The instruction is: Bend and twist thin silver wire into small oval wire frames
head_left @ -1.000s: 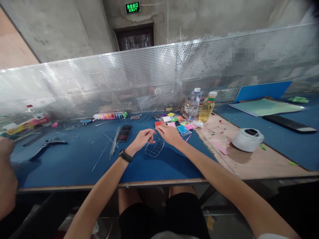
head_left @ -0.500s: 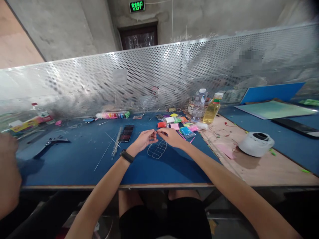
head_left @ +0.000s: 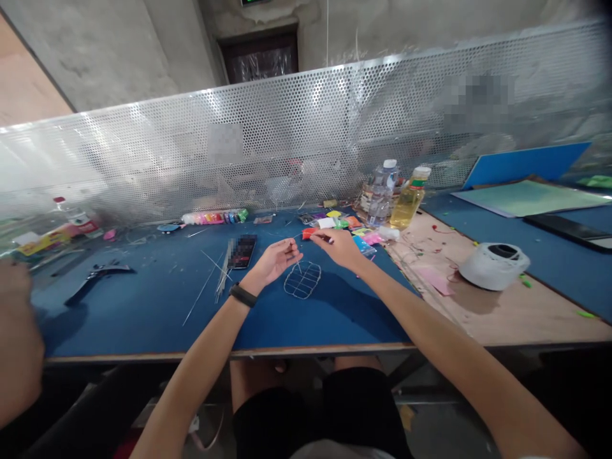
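Left of centre, thin wires [head_left: 220, 280] lie beside a dark phone [head_left: 246, 254]; next, the left hand [head_left: 275, 262] hovers near the wire grid [head_left: 303, 280] on the tabletop [head_left: 306, 325], then the right hand [head_left: 342, 247]; whether either's fingers clamp anything, I can't tell!

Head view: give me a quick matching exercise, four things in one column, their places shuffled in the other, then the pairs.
Things
1. wire frame
2. dark wristband
3. bottle of yellow liquid
4. white round object

Places
A. right beside the clear bottle
B. on the wood-coloured board, near a pink piece
C. around the left wrist
D. just below the fingers of the left hand in the picture

Pairs: 1-D, 2-C, 3-A, 4-B
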Demonstrator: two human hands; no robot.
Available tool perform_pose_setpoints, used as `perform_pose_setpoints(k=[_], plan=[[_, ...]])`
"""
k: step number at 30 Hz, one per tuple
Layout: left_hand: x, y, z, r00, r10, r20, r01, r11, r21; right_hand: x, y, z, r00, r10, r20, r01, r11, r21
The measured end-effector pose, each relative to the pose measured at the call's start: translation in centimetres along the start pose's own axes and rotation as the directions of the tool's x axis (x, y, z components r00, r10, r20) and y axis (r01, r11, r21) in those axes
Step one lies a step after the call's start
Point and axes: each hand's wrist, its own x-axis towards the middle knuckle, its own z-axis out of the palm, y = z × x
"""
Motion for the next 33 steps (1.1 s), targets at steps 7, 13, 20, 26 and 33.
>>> perform_pose_setpoints(k=[7,13,20,26,33], plan=[[-0.3,0.1,0.7,0.998,0.064,0.015,-0.064,0.996,0.054,-0.2,-0.3,0.5,0.995,0.001,-0.099,-0.014,0.991,-0.135],[-0.5,-0.1,1.0,0.993,0.081,0.081,-0.091,0.988,0.122,-0.5,-1.2,1.7,0.982,0.001,-0.187,-0.056,0.956,-0.288],[-0.1,-0.4,0.9,0.989,0.143,0.038,-0.146,0.982,0.116,-0.4,-1.4,2.1,0.968,0.036,-0.248,-0.107,0.955,-0.278],[-0.1,-0.3,0.5,0.988,0.151,0.040,-0.154,0.985,0.081,-0.2,-0.9,1.1,0.974,0.054,-0.218,-0.110,0.962,-0.251],[0.1,-0.5,-0.3,0.998,0.034,0.050,-0.036,0.998,0.052,-0.5,-0.1,1.0,0.993,0.034,-0.117,-0.052,0.987,-0.154]])
